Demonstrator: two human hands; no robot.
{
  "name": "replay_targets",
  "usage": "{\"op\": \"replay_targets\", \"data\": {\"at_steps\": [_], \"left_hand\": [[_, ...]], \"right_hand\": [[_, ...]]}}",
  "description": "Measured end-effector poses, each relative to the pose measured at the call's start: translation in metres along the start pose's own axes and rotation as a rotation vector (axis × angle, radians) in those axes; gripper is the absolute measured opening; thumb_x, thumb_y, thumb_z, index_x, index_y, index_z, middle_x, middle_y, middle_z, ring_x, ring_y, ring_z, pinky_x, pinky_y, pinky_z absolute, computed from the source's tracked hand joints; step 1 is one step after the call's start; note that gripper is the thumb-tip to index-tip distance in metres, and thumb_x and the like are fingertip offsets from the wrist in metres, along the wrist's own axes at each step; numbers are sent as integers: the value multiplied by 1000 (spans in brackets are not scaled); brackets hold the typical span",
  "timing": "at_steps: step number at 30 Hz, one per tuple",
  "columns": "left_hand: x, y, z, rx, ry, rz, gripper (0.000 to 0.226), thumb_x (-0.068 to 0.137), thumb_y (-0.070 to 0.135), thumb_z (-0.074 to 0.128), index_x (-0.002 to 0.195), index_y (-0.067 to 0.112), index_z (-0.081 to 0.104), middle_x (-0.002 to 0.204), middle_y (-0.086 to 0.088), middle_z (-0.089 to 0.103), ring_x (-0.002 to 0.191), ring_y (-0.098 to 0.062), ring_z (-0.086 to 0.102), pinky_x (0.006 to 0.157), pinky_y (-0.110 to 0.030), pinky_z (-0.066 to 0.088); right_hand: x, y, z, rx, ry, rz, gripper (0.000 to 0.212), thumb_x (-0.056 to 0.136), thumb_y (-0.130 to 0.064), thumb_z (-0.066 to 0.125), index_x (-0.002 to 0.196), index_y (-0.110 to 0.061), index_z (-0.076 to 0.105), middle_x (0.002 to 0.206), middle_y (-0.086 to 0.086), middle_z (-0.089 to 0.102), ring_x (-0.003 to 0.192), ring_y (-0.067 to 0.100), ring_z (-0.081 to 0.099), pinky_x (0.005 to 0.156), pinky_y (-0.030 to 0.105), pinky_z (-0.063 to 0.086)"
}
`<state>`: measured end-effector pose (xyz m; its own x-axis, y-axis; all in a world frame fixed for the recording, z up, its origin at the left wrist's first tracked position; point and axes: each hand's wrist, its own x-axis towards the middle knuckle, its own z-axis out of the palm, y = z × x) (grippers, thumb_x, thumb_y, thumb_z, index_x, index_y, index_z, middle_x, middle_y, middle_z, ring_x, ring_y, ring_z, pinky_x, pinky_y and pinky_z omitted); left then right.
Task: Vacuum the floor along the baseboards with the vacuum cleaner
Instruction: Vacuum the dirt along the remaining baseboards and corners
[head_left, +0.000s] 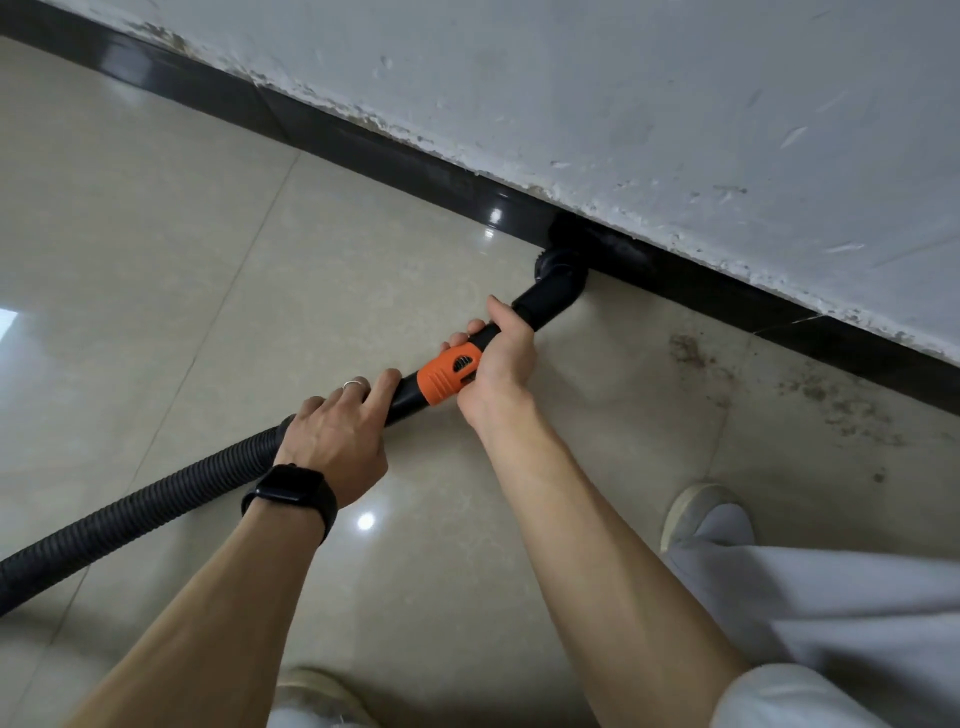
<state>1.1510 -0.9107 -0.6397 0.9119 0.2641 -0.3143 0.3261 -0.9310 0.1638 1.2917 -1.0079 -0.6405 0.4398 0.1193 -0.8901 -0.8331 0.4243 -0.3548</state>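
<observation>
Head view: vacuum wand (408, 397) within right hand (500, 358) and left hand (332, 435).

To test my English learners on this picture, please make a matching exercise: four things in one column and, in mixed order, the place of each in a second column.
1 left hand
2 right hand
3 brush nozzle
4 dirt stains

a against the black baseboard
b on the floor tiles, right of the brush nozzle
c on the tube at the orange collar's front end
d on the tube where the ribbed hose begins

Pairs: 1-d; 2-c; 3-a; 4-b
</observation>
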Motion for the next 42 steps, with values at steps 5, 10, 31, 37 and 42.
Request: {"op": "replay_targets", "data": {"at_steps": [5,10,31,37,42], "left_hand": [[-10,-19,-3,-82,-1,-157,49,80,5,53,126,17,41,93,-9,56,77,-37,56,77,-43,43],[-13,-20,-5,-87,1,-149,49,81,8,55,127,18,42,93,-8,56,77,-36,57,70,-36,35],[5,85,6,110,-91,494,53,74,15,52,123,27,38,88,2,58,70,-26,60,66,-32,35],[15,119,10,107,-95,529,54,81,14,47,132,26,32,102,1,56,86,-25,60,72,-33,34],[17,118,12,78,-75,548,54,80,14,48,128,27,27,98,1,56,84,-25,61,73,-34,41]], "right_hand": [[0,19,30,-117,-89,25,19,95,-20,68,108,-13,55,66,0,53,45,17,53,56,30,53],[-4,20,32,-149,-66,-17,25,98,-21,67,118,-10,56,69,0,53,48,15,55,56,29,54],[-40,-33,-118,277,538,-191,24,99,-24,61,83,-10,50,72,5,51,47,18,50,53,30,50],[-44,-59,-137,304,571,-212,33,100,-26,59,73,-11,46,64,5,50,48,19,49,57,30,48],[-43,-63,-137,336,502,-199,32,100,-26,60,74,-13,47,53,-2,48,41,14,47,56,29,46]]}}
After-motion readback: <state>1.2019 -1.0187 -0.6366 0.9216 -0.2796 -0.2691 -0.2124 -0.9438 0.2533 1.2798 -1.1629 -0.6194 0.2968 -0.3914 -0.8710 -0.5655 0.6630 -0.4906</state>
